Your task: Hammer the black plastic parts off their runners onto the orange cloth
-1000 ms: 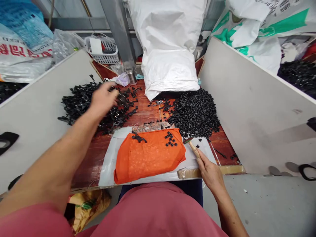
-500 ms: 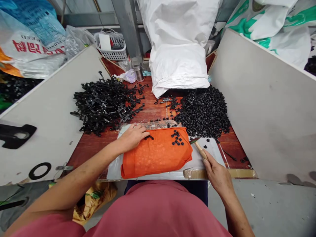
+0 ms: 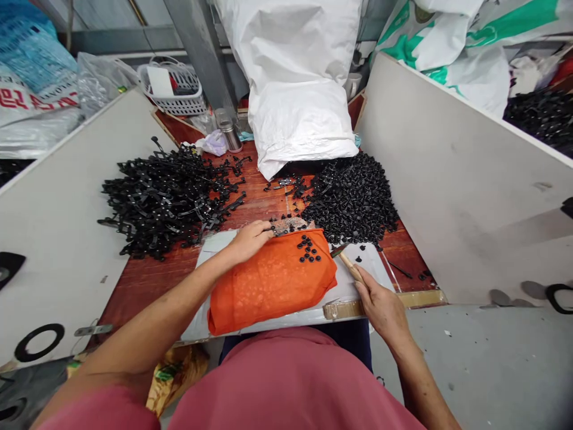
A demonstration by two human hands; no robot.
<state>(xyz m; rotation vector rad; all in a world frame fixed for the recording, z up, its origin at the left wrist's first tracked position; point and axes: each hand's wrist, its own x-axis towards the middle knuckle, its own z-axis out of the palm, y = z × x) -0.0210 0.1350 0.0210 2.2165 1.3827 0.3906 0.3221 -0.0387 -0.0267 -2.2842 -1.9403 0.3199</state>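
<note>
An orange cloth-covered pad (image 3: 264,286) lies in front of me on a pale sheet. My left hand (image 3: 251,240) rests over its far left edge, fingers together and bent. At those fingertips a small black plastic part (image 3: 274,230) shows, mostly hidden by them. Several round black plugs (image 3: 308,251) are grouped on the pad's right end. My right hand (image 3: 382,307) is closed around the wooden handle of a knife (image 3: 351,267). Its dark blade points to the upper left and reaches the pad's right edge.
A heap of long black plastic parts (image 3: 156,200) is at left, and a pile of small black plugs (image 3: 353,200) at right. A white sack (image 3: 304,113) stands behind. Pale partitions (image 3: 430,161) flank the red-brown tabletop. A metal flask (image 3: 229,132) and grey basket (image 3: 179,98) sit back left.
My left hand has moved slightly away from me, bringing the black part from the pad's top to its far edge. The right hand keeps its grip on the knife. The view has shifted right.
</note>
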